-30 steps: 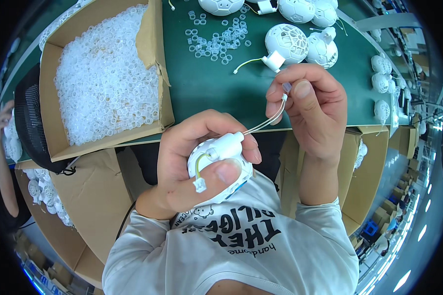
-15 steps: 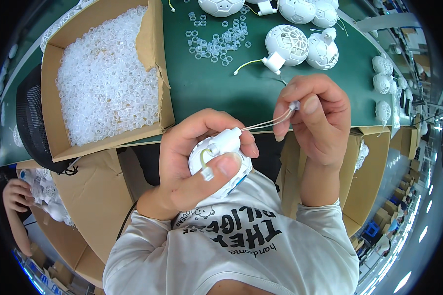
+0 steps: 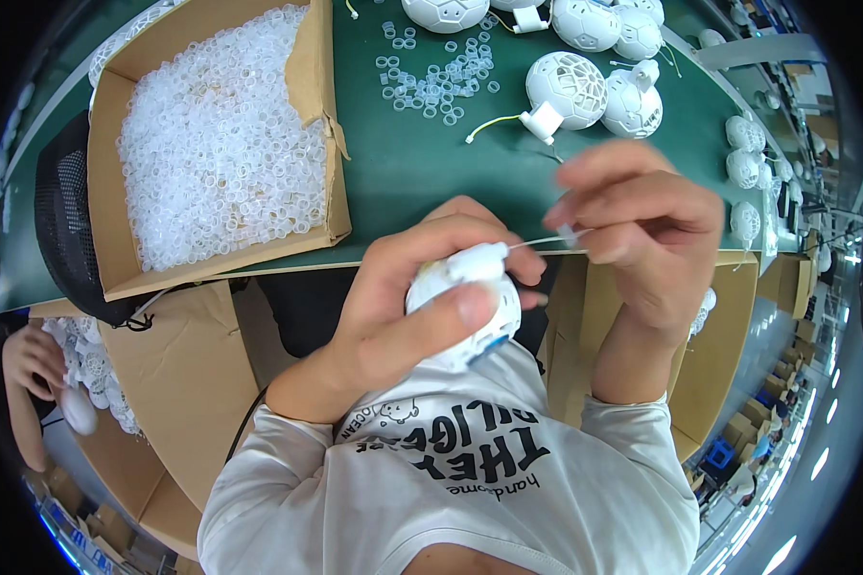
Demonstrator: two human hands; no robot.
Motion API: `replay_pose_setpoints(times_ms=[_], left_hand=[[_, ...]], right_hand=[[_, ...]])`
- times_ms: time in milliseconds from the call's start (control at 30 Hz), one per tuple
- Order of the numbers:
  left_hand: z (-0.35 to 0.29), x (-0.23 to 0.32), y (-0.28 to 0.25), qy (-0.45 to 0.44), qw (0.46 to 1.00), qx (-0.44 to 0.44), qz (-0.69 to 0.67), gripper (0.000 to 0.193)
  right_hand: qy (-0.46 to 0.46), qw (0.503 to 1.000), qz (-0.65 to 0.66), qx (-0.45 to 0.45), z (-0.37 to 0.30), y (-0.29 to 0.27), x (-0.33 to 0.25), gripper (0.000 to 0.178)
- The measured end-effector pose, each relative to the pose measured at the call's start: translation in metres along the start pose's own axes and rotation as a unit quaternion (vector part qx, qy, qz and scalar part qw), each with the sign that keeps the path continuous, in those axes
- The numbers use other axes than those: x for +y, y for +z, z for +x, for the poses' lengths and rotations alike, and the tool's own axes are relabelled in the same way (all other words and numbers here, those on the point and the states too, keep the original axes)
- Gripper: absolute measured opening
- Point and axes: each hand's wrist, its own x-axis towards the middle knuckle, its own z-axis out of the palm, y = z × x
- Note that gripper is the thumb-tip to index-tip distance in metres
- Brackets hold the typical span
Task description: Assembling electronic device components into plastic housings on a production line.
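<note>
So closest to the camera is a white printed shirt (image 3: 451, 479), and just above it the left hand (image 3: 393, 321) has its grip wrapped around a white ball-shaped housing (image 3: 501, 324), thumb lying across it. That ball is off the worktop (image 3: 422, 192), held up in front of the near edge, with a thin pale wire (image 3: 539, 240) coming out of its neck. The wire runs pretty much straight over to the right hand (image 3: 647, 216), whose grip is narrow, fingertips pinching the wire's end. There's a small clear ring (image 3: 567, 234) right at those fingertips, but it's too blurry to say exactly how it sits.

Left of that, a torn-edged cardboard box (image 3: 341, 196) loaded with tiny clear rings (image 3: 221, 144) sits on the green surface, with a black mesh thing (image 3: 65, 216) beside it. Off at the left, another person's hand (image 3: 34, 359) is near a bunch of white balls (image 3: 94, 359). Further back: loose clear rings (image 3: 451, 86) scattered around, then more ball housings (image 3: 566, 91) to their right, some trailing wires.
</note>
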Motion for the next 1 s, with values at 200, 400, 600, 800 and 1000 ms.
replay_pose_setpoints(times_ms=[200, 400, 600, 800, 1000], left_hand=[[-0.001, -0.001, 0.001, -0.056, 0.998, 0.008, -0.003, 0.043], [0.002, -0.016, 0.003, 0.128, 0.971, -0.006, 0.203, 0.043], [0.002, -0.009, 0.002, 0.088, 0.969, 0.031, 0.228, 0.043], [0.004, -0.015, -0.011, 0.192, 0.932, -0.026, 0.306, 0.029], [0.001, -0.014, -0.016, 0.206, 0.929, -0.008, 0.306, 0.023]], right_hand=[[-0.183, 0.97, -0.157, -0.013, 0.008, 0.005, -0.015, 0.033], [-0.231, 0.958, -0.171, 0.0, 0.001, 0.011, -0.017, 0.034], [-0.224, 0.957, -0.181, 0.027, -0.003, 0.022, -0.016, 0.033], [-0.234, 0.952, -0.196, 0.011, -0.004, 0.026, -0.01, 0.033], [-0.233, 0.954, -0.189, 0.01, -0.008, 0.032, -0.008, 0.035]])
